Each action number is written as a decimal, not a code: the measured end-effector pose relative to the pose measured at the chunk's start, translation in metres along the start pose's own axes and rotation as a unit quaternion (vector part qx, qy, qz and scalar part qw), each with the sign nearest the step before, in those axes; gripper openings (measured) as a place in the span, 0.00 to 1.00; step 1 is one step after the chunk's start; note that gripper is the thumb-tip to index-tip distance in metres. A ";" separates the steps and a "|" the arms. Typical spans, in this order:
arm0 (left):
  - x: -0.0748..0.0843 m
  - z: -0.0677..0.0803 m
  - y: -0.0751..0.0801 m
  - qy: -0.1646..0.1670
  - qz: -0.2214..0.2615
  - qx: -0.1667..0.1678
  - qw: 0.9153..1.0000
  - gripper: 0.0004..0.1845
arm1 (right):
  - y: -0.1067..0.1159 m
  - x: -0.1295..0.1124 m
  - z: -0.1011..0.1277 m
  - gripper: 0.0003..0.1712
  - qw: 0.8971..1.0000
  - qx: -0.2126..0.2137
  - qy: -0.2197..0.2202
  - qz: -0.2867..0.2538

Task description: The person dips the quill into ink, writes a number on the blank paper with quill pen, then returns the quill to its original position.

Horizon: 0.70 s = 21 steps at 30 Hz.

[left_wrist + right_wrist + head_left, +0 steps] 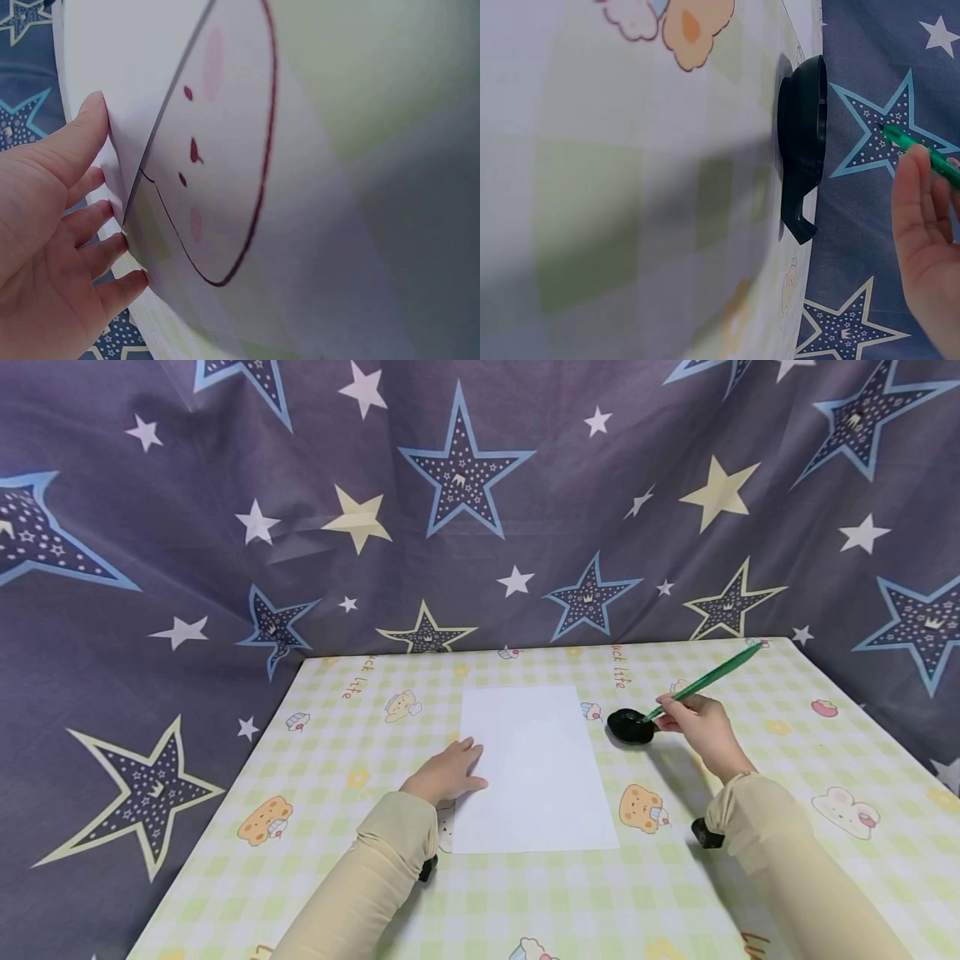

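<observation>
A blank white sheet of paper (pixel 532 768) lies on the table. My left hand (pixel 447 770) rests at its left edge, fingers spread and fairly straight; the left wrist view shows the fingertips (pixel 112 244) right at the paper's border. Off the sheet's right side sits a small black ink dish (pixel 630 727) with a short spout-like handle (pixel 799 225). My right hand (pixel 701 727) pinches a slim green brush (pixel 712 678) low on its shaft, slanting up to the right. Its dark tip (pixel 885 129) points toward the dish and overlaps it in the head view.
A green checked tablecloth (pixel 300 877) with cartoon prints covers the table. Behind it hangs a dark curtain (pixel 465 568) patterned with stars. Black wrist devices (pixel 707 833) show beneath the beige sleeves (pixel 795 860).
</observation>
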<state>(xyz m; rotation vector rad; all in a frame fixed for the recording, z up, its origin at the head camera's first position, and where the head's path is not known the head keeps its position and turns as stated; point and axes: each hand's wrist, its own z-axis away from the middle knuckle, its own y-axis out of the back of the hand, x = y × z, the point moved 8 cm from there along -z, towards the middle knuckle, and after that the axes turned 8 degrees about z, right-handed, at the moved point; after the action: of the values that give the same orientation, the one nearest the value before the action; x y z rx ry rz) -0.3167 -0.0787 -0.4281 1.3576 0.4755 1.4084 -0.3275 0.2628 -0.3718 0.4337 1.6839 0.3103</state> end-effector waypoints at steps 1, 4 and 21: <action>0.000 0.000 0.000 0.000 -0.001 0.000 1.000 0.35 | 0.000 0.000 0.000 0.25 1.000 -0.001 -0.003 -0.002; 0.000 0.000 0.000 0.000 -0.003 -0.001 1.000 0.35 | 0.000 0.003 -0.001 0.23 1.000 0.001 -0.006 -0.023; 0.000 0.000 0.000 0.004 0.002 0.000 1.000 0.34 | -0.002 0.093 -0.043 0.31 0.970 0.015 -0.031 -0.239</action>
<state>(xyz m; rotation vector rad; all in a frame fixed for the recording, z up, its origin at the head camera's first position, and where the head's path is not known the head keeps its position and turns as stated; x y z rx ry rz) -0.3162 -0.0788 -0.4281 1.3525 0.4786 1.4175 -0.3817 0.3047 -0.4486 0.0493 1.6741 -0.0822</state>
